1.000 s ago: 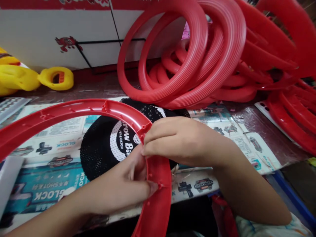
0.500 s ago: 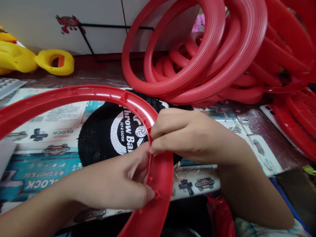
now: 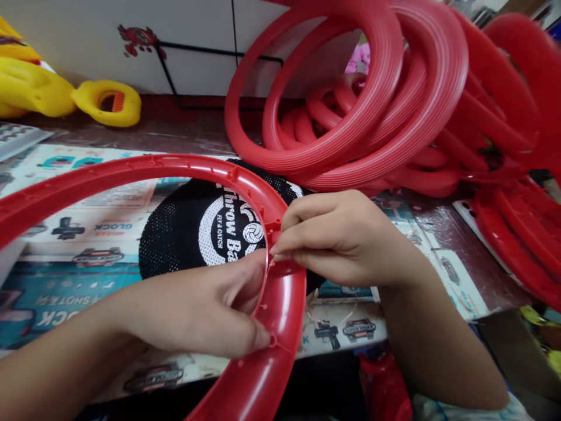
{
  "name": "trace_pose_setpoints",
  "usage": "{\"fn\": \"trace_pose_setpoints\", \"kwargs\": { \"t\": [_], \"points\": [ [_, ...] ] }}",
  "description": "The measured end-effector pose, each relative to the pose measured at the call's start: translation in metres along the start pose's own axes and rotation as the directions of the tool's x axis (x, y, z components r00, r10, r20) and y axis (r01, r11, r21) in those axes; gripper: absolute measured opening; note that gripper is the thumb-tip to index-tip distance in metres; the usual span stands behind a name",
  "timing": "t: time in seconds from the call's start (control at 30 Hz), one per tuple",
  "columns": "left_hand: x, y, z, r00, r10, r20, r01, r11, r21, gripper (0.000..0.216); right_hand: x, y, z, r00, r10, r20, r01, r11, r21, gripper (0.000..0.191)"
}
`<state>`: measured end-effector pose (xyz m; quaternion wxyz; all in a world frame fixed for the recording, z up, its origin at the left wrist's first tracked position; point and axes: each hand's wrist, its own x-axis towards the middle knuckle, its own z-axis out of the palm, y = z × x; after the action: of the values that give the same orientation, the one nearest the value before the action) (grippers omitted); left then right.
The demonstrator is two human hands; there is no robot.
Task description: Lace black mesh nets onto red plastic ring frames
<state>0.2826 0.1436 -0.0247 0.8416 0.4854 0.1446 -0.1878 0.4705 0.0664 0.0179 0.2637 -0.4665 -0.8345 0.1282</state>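
A red plastic ring [image 3: 287, 301], its hollow, ribbed side facing up, is held tilted above the cardboard. My left hand [image 3: 197, 310] grips its inner edge from inside the hoop, thumb on a small peg in the channel and fingers hidden under the rim. Just above, my right hand [image 3: 337, 240] has its fingertips pinched together at the same inner edge. Whatever is between them is too small to make out. Beneath the ring lies a black mesh cloth [image 3: 164, 234] with white "Throw Ball" lettering, partly covered by the ring and both hands.
Several red ribbed rings [image 3: 319, 155] lean in a pile at the back, with more red parts [image 3: 508, 228] at the right. Yellow plastic toys [image 3: 39, 88] stand at the back left. Printed cardboard [image 3: 100, 228] covers the table, and a white tiled wall [image 3: 197, 29] rises behind.
My right fingertips have opened out slightly and shifted a little along the ring's inner edge. My left hand keeps its grip. The view has swung slightly.
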Motion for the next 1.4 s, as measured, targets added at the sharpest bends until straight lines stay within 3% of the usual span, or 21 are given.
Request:
{"fn": "trace_pose_setpoints", "kwargs": {
  "t": [0.17,0.43,0.57,0.73,0.93,1.17,1.3,1.4],
  "points": [
    [0.001,0.000,0.003,0.998,0.010,-0.059,-0.004,0.995,0.098,0.058,0.002,-0.001,-0.002,0.998,0.013,0.058,-0.011,1.000,-0.029,0.018],
    [0.004,-0.009,0.003,0.988,0.026,-0.151,-0.010,0.995,0.103,0.073,0.001,0.004,-0.001,0.990,-0.001,0.143,0.012,0.997,-0.077,0.021],
    [0.007,-0.005,0.005,0.980,0.163,-0.111,-0.164,0.986,-0.005,0.061,0.000,0.004,-0.002,0.991,-0.002,0.134,0.014,0.996,-0.085,0.021],
    [0.018,-0.011,0.002,0.953,0.199,-0.229,-0.265,0.916,-0.303,0.032,0.001,0.009,0.001,0.985,0.029,0.172,-0.012,0.995,-0.096,0.022],
    [0.016,-0.010,-0.005,0.959,0.006,-0.283,-0.077,0.968,-0.240,0.021,0.001,0.011,0.004,0.983,0.009,0.181,-0.002,0.999,-0.036,0.019],
    [0.019,-0.002,0.008,0.955,0.035,-0.294,-0.131,0.941,-0.313,0.023,0.003,0.005,0.002,0.973,0.103,0.205,-0.082,0.991,-0.110,0.020],
    [0.023,-0.002,0.014,0.926,0.021,-0.378,-0.109,0.971,-0.213,0.032,0.006,0.002,0.001,0.952,0.202,0.232,-0.195,0.979,-0.051,0.020],
    [0.025,-0.005,0.016,0.899,0.055,-0.434,-0.129,0.981,-0.144,0.042,0.007,0.002,0.000,0.937,0.207,0.283,-0.226,0.973,0.038,0.019]
  ]
}}
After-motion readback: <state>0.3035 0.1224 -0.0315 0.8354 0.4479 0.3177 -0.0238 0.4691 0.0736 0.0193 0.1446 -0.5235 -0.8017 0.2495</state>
